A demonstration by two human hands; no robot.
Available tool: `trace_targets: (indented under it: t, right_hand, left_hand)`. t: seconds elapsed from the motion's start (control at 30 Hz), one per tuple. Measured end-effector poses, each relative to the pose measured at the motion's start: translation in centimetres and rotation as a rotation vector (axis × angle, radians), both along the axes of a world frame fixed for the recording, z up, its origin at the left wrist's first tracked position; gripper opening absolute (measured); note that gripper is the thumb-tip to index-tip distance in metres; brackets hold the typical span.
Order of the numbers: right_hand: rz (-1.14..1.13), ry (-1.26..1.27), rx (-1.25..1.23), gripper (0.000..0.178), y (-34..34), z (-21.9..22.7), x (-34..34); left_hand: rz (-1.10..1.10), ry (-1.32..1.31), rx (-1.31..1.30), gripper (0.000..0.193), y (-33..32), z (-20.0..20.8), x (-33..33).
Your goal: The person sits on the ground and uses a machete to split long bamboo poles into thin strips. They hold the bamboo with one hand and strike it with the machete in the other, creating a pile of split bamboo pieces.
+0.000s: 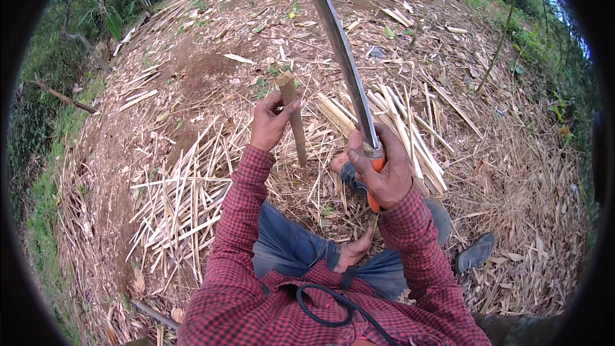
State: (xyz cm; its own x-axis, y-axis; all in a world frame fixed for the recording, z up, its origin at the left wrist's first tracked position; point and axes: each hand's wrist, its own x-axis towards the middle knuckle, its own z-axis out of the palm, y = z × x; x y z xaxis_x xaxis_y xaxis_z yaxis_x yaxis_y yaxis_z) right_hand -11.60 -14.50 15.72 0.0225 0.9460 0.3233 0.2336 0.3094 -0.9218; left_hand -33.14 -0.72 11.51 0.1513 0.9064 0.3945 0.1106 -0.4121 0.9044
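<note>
My right hand is closed round the orange handle of a machete, whose long, slightly curved blade points up and away from me. My left hand grips a short brown stake of split wood or bamboo near its upper part. The stake stands almost upright, tilted a little, with its lower end close to the ground; I cannot tell if it touches. Blade and stake are apart. Beyond my right hand lie pale split strips, and a thicker pale bundle rests between the two hands.
A loose pile of thin pale sticks spreads left of my legs. My bare foot is tucked near my jeans. A dark sandal lies at the right. Shavings and dry leaves cover the slope, with green plants along the far left.
</note>
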Motion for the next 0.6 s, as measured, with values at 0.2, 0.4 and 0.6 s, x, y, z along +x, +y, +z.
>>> trace_targets:
  t: [0.2,0.4,0.6]
  right_hand:
    - [0.040,-0.171,0.062,0.033,2.6,-0.6,-2.0]
    - [0.053,-0.253,-0.019,0.035,3.7,0.9,-2.4]
    - [0.052,-0.361,-0.053,0.039,4.9,-0.3,-3.0]
  left_hand:
    - [0.001,0.075,0.052,0.028,-0.3,-0.6,0.6]
    - [-0.034,0.070,0.008,0.023,-0.9,-0.3,0.8]
    - [-0.064,0.090,0.009,0.025,-0.8,-0.4,0.6]
